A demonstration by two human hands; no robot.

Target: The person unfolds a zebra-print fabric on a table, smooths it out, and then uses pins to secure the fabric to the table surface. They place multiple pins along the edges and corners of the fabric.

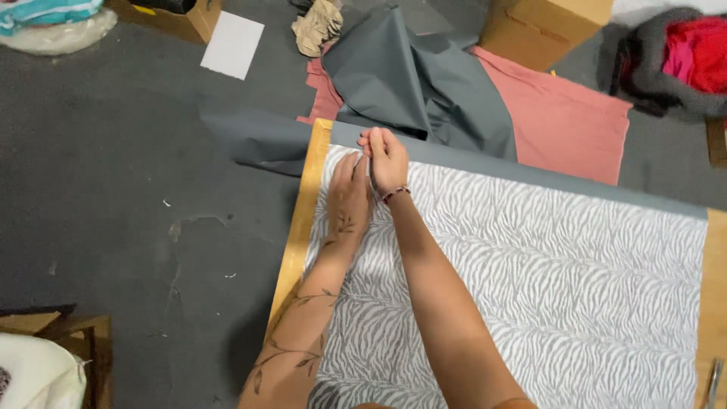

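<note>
Pinching zebra-print fabric (530, 280) edge with closed right hand (386, 159); flat, open left hand (348, 198) pressing it onto wooden table (303, 220), grey fabric (424, 83) just beyond.

Far right: a brown cardboard box (544, 26), corner-on, standing on the floor. Far left: an open brown cardboard box (185, 21), with a blank white sheet (232, 45) just beside it.

Left hand (350, 198) flat on zebra-print fabric (545, 280); right hand (386, 157) pinches its far edge over grey fabric (424, 83), wooden surface (301, 220) beneath.
</note>
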